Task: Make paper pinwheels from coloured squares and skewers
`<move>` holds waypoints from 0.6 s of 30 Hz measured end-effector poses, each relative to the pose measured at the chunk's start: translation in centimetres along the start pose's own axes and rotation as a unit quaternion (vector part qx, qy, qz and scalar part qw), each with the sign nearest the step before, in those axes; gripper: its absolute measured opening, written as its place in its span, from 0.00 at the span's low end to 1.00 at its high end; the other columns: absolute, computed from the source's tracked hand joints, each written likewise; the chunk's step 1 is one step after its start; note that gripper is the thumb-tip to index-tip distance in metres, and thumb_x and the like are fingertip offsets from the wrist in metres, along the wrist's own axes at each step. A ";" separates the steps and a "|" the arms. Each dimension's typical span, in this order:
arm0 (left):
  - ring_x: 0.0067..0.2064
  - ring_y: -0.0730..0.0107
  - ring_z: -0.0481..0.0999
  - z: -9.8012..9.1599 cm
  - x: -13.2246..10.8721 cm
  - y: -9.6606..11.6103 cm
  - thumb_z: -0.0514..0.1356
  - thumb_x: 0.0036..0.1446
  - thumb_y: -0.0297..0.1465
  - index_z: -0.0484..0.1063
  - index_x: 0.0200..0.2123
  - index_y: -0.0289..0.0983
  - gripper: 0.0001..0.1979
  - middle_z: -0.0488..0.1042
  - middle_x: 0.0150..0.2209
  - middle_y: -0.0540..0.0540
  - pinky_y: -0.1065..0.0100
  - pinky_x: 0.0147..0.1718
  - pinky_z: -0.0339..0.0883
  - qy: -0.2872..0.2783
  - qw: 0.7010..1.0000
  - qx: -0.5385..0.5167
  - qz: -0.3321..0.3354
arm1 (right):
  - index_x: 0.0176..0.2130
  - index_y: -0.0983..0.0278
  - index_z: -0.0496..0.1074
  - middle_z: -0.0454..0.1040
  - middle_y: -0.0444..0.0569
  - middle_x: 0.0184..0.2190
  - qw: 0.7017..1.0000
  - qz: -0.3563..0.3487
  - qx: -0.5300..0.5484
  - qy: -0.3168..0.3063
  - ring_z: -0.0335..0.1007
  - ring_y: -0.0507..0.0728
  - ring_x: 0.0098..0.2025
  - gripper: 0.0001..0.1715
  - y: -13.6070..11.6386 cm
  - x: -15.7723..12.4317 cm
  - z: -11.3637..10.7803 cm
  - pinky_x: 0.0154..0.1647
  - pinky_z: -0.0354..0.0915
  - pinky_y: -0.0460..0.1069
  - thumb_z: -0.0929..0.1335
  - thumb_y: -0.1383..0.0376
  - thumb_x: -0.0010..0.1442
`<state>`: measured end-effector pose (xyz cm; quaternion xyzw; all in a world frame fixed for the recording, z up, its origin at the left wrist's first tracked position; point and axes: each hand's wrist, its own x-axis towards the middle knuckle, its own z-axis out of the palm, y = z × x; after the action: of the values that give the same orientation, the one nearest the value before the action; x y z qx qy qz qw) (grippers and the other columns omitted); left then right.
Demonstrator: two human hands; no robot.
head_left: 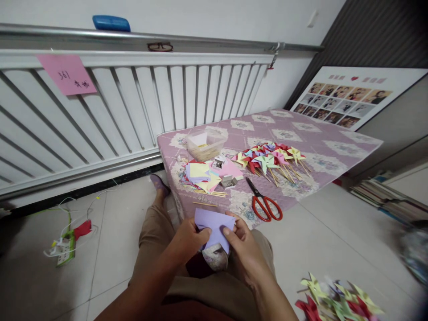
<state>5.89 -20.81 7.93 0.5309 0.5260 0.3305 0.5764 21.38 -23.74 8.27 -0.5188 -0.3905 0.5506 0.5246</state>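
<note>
Between my two hands, over my lap, is a sheet of purple paper (214, 223) with slits cut into it. My left hand (192, 238) pinches its left side, thumb on top. On the right side, my right hand (242, 238) grips the paper between thumb and fingers. Just beyond, on the cloth-covered table, lie a single thin wooden stick (205, 204) and a pair of scissors (264, 203) with red handles. A stack of coloured paper squares (199, 173) sits near small boxes of pins (229, 181). Finished paper pinwheels (267, 161) on sticks are heaped to the right.
A clear plastic box (205, 147) holding sticks stands at the table's back left. More pinwheels (337, 298) are at the lower right. A power strip (66, 249) with cables lies on the floor at left. A white radiator (187, 96) runs behind the table.
</note>
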 end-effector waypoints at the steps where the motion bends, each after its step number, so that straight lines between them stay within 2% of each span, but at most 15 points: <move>1: 0.23 0.75 0.59 -0.1 0.0 0.1 0.57 0.47 0.31 0.69 0.25 0.35 0.05 0.65 0.21 0.52 0.72 0.23 0.54 -0.010 1.000 0.008 0.005 | 0.48 0.55 0.65 0.78 0.48 0.39 0.999 0.022 0.022 -0.010 0.76 0.62 0.40 0.23 0.0 0.0 0.0 0.37 0.72 0.54 0.70 0.57 0.53; 5: 0.23 0.75 0.58 -0.4 -0.1 0.5 0.56 0.48 0.30 0.67 0.24 0.35 0.04 0.64 0.21 0.53 0.72 0.22 0.54 -0.055 0.997 0.029 0.034 | 0.39 0.59 0.73 0.80 0.47 0.30 0.995 0.089 0.033 -0.044 0.75 0.60 0.30 0.14 0.4 -0.1 0.1 0.31 0.71 0.52 0.72 0.57 0.51; 9: 0.24 0.76 0.56 -0.8 0.0 0.7 0.55 0.47 0.29 0.65 0.23 0.36 0.03 0.61 0.21 0.54 0.73 0.22 0.51 -0.071 0.995 0.051 0.056 | 0.35 0.58 0.77 0.81 0.46 0.30 0.994 0.091 0.014 -0.055 0.76 0.60 0.31 0.09 0.6 -0.2 0.4 0.35 0.71 0.53 0.73 0.61 0.50; 18: 0.22 0.77 0.53 -1.2 0.4 0.7 0.54 0.48 0.29 0.61 0.22 0.37 0.05 0.57 0.19 0.55 0.72 0.20 0.47 -0.084 0.988 0.116 0.060 | 0.35 0.60 0.79 0.83 0.48 0.33 0.993 0.057 -0.097 -0.046 0.78 0.63 0.34 0.12 0.9 0.4 0.4 0.35 0.73 0.53 0.71 0.59 0.50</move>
<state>4.93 -19.96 8.69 0.6504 0.4776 0.2557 0.5325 20.87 -23.46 7.40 -0.5632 -0.4356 0.5623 0.4206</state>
